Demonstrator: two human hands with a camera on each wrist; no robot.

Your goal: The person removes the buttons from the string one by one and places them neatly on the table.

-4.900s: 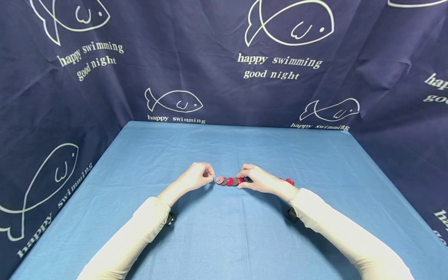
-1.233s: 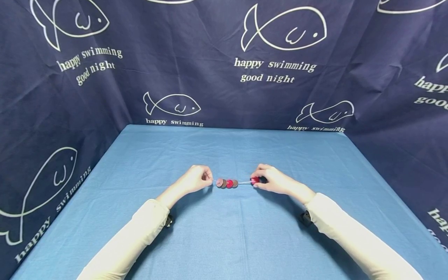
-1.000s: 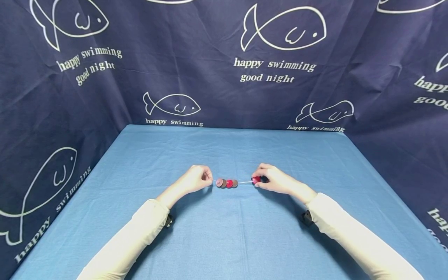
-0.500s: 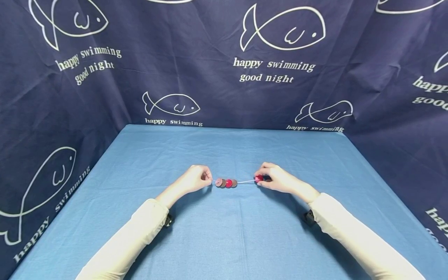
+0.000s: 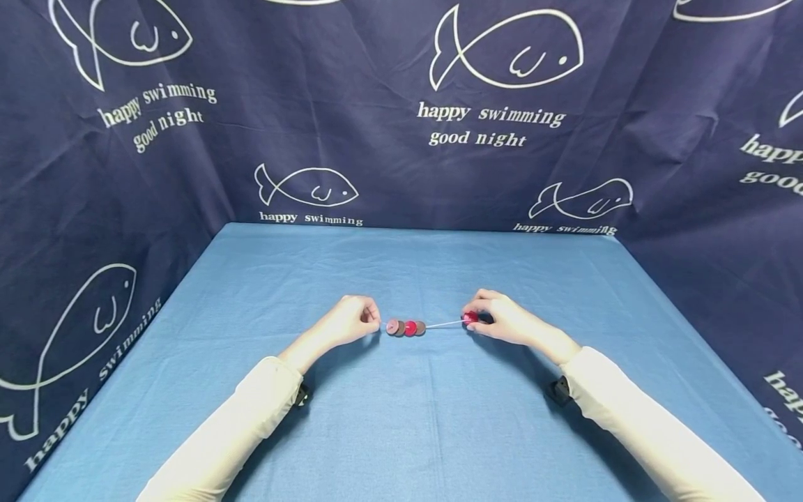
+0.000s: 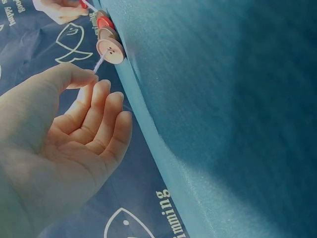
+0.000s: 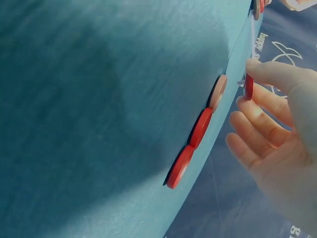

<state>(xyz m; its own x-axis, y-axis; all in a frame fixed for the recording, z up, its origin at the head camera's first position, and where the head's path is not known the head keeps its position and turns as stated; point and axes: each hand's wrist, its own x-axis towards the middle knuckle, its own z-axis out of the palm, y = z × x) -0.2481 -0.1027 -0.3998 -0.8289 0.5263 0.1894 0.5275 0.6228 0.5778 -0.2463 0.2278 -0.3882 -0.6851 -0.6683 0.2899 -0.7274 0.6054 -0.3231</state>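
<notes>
Between thumb and forefinger my left hand (image 5: 353, 321) pinches one end of a thin pale string (image 6: 99, 64). Close beside those fingertips, a pink button (image 6: 110, 51), a red button (image 5: 410, 328) and brown buttons (image 5: 420, 328) sit overlapping on the string. From there the string runs straight and tight to the right. There my right hand (image 5: 505, 319) pinches another red button (image 7: 248, 87) by its edge, its remaining fingers loosely bent. The string reaches this button; a short pale bit shows beside it in the right wrist view.
Below the right hand, a tan button (image 7: 218, 93) and two red buttons (image 7: 200, 128) lie in a line on the blue tablecloth (image 5: 376, 432). A navy curtain (image 5: 389, 84) printed with fish surrounds the table. Dark wrist cameras (image 5: 558, 392) sit under the sleeves.
My right hand has moved from beside the button row to the right, the red button going with it and a stretch of bare string opening behind. The left hand stays nearly still.
</notes>
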